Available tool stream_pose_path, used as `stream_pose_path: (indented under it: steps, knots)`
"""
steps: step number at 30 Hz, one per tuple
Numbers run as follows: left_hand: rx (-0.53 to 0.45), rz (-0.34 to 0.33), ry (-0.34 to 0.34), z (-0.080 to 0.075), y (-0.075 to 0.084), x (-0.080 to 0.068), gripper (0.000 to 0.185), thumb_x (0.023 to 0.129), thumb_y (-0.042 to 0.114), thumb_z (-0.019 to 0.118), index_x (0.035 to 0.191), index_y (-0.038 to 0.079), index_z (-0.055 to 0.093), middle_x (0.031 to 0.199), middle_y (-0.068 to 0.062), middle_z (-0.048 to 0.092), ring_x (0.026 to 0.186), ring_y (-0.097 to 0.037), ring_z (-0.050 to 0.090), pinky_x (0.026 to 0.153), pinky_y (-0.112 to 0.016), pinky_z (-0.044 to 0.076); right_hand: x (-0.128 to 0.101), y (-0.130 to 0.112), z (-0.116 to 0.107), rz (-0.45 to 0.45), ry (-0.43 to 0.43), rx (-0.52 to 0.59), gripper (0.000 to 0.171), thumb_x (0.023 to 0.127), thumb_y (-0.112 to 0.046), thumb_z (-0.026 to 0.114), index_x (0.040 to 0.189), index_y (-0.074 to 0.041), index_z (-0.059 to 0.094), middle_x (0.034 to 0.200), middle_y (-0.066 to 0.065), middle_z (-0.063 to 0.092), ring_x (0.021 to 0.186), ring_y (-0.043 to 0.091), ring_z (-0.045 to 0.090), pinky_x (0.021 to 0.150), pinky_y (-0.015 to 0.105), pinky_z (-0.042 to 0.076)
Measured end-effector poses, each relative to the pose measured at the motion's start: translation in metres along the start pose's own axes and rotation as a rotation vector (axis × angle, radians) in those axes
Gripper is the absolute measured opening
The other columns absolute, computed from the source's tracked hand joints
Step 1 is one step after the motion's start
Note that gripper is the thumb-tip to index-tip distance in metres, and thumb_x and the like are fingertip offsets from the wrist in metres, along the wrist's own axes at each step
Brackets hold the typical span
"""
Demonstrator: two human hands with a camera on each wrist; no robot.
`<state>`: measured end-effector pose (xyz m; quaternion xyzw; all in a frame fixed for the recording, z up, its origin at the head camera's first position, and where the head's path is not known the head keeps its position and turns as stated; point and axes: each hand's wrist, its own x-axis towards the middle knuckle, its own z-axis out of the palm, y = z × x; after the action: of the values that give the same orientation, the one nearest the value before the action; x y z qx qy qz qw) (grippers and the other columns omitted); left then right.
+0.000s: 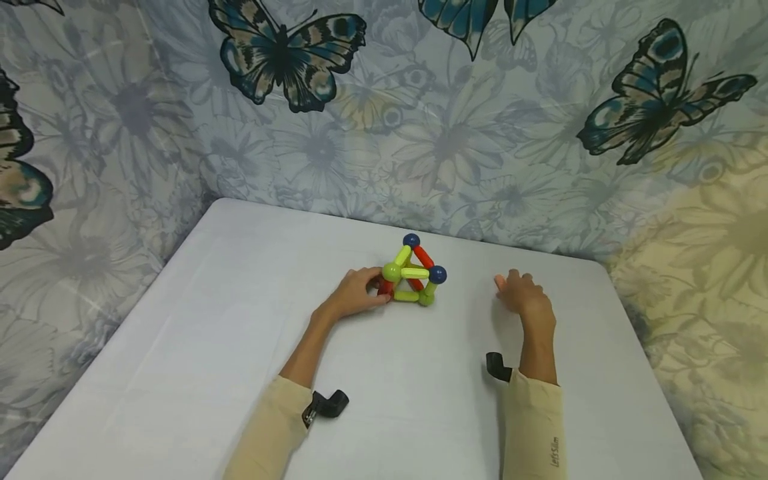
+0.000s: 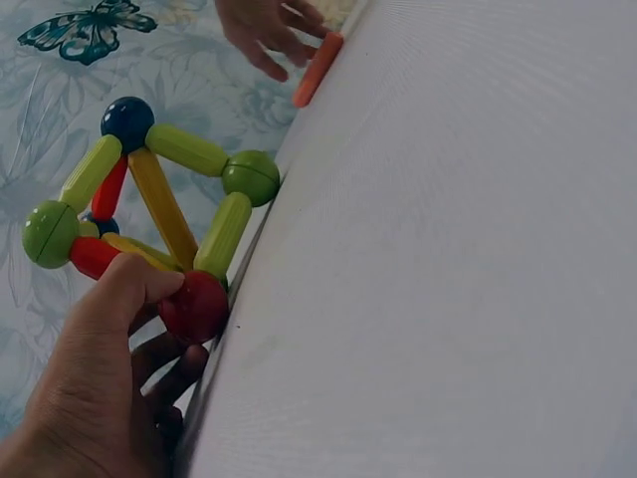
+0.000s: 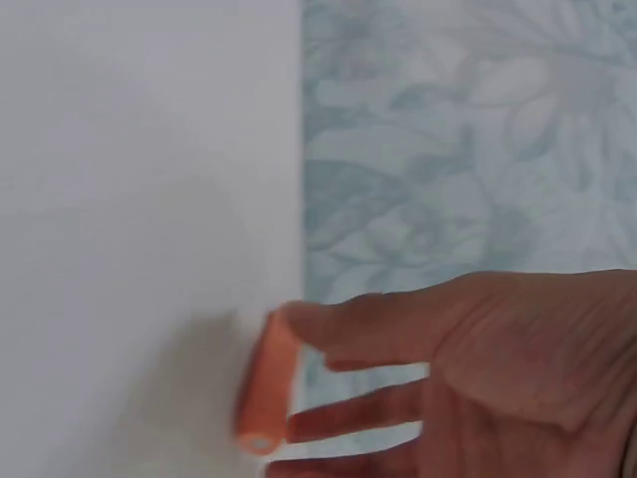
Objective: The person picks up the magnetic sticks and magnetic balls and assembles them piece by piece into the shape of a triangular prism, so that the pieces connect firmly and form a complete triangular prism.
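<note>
My left hand (image 1: 354, 293) holds a toy frame of magnetic rods and balls (image 1: 392, 271) at its left side, on the white table. In the left wrist view, the thumb and fingers grip its red ball (image 2: 194, 309). Green balls (image 2: 251, 178) and a dark blue ball (image 2: 127, 123) join its lime, yellow and red rods. Off to the right and apart from the frame, my right hand (image 1: 525, 297) pinches a short orange magnetic rod (image 3: 269, 383) at the thumb tip. Some right fingertips are cut off in the right wrist view.
The white table (image 1: 240, 267) has its back edge close to a wall covering (image 1: 444, 147) printed with flowers and butterflies. A black wrist mount (image 1: 330, 403) sticks out from the left sleeve, and another black mount (image 1: 498, 367) from the right sleeve.
</note>
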<state>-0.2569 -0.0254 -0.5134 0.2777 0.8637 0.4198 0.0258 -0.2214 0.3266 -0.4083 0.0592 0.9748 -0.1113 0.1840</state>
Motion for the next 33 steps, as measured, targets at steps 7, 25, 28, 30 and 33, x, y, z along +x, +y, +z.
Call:
stream_pose_path:
  steps: [7, 25, 28, 30, 33]
  knots:
    - [0.024, 0.028, 0.013, 0.002, -0.001, 0.0, 0.033, 0.091, 0.042, 0.076, 0.109, 0.018, 0.063, 0.097, 0.003, 0.073, 0.094, -0.012, 0.067, 0.092, -0.038, 0.042, 0.005, 0.01, 0.01, 0.02, -0.105, -0.019, 0.05, 0.114, -0.029, 0.033, 0.133, 0.016, 0.045, 0.126, 0.042, 0.058, 0.115, 0.055, 0.06, 0.096, 0.06, 0.051]
    - [0.013, 0.008, 0.042, 0.001, -0.003, 0.001, 0.032, 0.092, 0.043, 0.078, 0.109, 0.02, 0.064, 0.098, 0.003, 0.073, 0.094, -0.012, 0.066, 0.093, -0.038, 0.039, -0.032, -0.117, 0.016, -0.469, -0.484, 0.189, 0.024, 0.113, -0.029, 0.045, 0.112, -0.005, 0.049, 0.08, 0.013, 0.065, 0.067, 0.024, 0.07, 0.075, 0.035, 0.061]
    - [0.03, 0.016, 0.046, 0.001, -0.002, 0.0, 0.035, 0.092, 0.043, 0.078, 0.114, 0.019, 0.064, 0.101, 0.002, 0.073, 0.095, -0.014, 0.065, 0.092, -0.038, 0.039, -0.025, -0.127, 0.025, -0.521, -0.415, 0.188, 0.036, 0.115, -0.035, 0.037, 0.105, -0.004, 0.053, 0.078, 0.012, 0.065, 0.064, 0.023, 0.072, 0.073, 0.032, 0.059]
    - [0.036, 0.016, 0.046, 0.001, -0.001, 0.0, 0.037, 0.092, 0.042, 0.077, 0.117, 0.018, 0.065, 0.103, 0.001, 0.072, 0.096, -0.015, 0.063, 0.092, -0.038, 0.04, -0.021, -0.13, 0.029, -0.571, -0.365, 0.188, 0.04, 0.115, -0.034, 0.036, 0.099, -0.003, 0.056, 0.076, 0.011, 0.065, 0.065, 0.023, 0.073, 0.073, 0.03, 0.055]
    - [0.033, 0.017, 0.042, 0.0, 0.0, -0.001, 0.037, 0.092, 0.041, 0.076, 0.119, 0.018, 0.065, 0.105, 0.0, 0.072, 0.097, -0.015, 0.063, 0.092, -0.038, 0.04, -0.017, -0.13, 0.033, -0.641, -0.309, 0.206, 0.037, 0.115, -0.025, 0.04, 0.096, 0.0, 0.059, 0.077, 0.014, 0.066, 0.069, 0.024, 0.072, 0.073, 0.03, 0.054]
